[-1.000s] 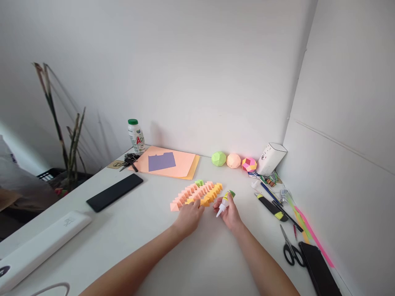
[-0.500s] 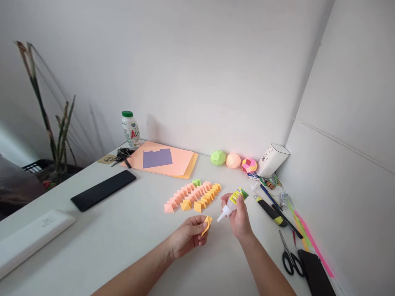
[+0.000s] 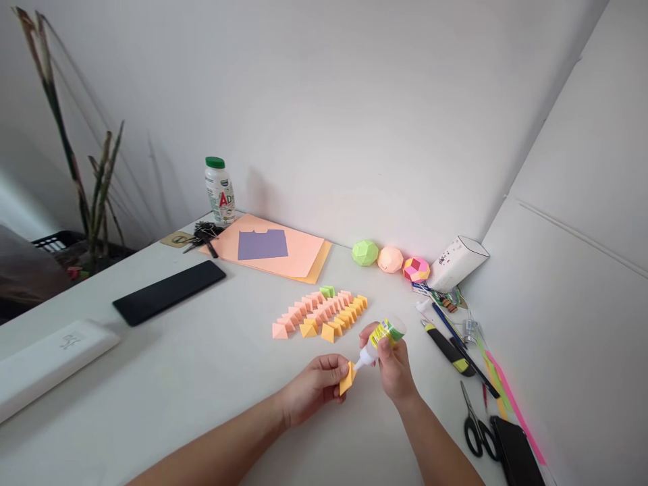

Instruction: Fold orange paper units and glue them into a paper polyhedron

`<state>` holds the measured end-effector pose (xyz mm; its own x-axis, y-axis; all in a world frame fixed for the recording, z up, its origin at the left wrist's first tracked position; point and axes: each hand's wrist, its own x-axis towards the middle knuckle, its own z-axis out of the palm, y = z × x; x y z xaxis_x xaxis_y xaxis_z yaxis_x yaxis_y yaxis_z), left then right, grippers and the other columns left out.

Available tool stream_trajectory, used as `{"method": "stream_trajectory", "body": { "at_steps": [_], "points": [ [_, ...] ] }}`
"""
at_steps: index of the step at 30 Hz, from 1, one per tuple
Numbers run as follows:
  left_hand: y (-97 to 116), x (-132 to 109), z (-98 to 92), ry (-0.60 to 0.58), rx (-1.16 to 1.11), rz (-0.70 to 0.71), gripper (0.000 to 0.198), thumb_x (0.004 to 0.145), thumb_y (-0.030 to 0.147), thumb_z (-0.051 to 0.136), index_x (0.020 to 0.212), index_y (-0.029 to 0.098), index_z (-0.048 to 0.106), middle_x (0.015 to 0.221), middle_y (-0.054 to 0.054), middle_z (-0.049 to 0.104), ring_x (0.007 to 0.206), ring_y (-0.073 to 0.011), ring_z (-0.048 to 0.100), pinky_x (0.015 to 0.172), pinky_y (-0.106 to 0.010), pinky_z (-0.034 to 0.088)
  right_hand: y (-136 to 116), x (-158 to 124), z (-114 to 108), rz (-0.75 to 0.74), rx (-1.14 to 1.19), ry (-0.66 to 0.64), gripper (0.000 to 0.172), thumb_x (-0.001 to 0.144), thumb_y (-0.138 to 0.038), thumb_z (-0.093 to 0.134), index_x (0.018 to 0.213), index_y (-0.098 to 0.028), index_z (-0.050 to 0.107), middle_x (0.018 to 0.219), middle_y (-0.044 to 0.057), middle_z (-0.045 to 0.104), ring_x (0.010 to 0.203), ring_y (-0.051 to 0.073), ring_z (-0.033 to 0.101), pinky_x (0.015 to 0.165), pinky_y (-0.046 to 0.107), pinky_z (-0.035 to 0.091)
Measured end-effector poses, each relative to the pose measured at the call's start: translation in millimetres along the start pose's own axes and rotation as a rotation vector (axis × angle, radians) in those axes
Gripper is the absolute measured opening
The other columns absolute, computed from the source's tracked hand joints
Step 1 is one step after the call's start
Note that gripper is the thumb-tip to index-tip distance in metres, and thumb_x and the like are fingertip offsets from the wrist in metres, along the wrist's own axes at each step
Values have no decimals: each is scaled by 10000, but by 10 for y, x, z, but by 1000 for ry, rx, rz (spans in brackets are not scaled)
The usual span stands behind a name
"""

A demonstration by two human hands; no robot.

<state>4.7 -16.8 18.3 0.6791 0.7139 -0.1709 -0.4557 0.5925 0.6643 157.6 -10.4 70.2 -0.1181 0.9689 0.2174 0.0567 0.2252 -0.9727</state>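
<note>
My left hand [image 3: 314,388] pinches a small folded orange paper piece [image 3: 347,379] just above the white table [image 3: 202,378]. My right hand [image 3: 395,368] grips a small glue bottle [image 3: 381,339] with a green-yellow label, tilted so its white nozzle touches the top edge of that piece. Behind the hands lie rows of several folded pink and orange paper units [image 3: 318,314], with one green unit [image 3: 327,291] at the far end.
Coloured paper sheets [image 3: 273,251], a white bottle [image 3: 219,191], keys [image 3: 202,235] and a black phone [image 3: 169,291] lie to the left. Three paper balls [image 3: 389,260] and a white box [image 3: 458,263] stand by the wall. A cutter [image 3: 446,345], pens and scissors [image 3: 474,425] lie at right.
My left hand picked one orange piece out of the rows and brought it toward me. My right hand lifted the glue bottle and brought its nozzle down onto the piece.
</note>
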Motion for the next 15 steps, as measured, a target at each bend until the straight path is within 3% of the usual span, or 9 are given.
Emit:
{"method": "stream_trajectory", "body": {
  "at_steps": [7,15],
  "points": [
    [17,-4,3,-7,-22,16,287,706,364,695,604,149,535,526,29,468,491,-79,369,528,-228,320,-14,5,-3,1,-21,-10,445,801,-605,469,772,-182,605,617,5,497,484,115,363,468,263,279],
    [15,0,1,2,-28,13,280,708,361,692,606,150,538,527,31,465,485,-78,366,522,-227,304,5,9,-21,-28,-26,-41,418,811,-585,472,800,-191,612,754,44,568,511,125,384,484,275,304]
  ]
}}
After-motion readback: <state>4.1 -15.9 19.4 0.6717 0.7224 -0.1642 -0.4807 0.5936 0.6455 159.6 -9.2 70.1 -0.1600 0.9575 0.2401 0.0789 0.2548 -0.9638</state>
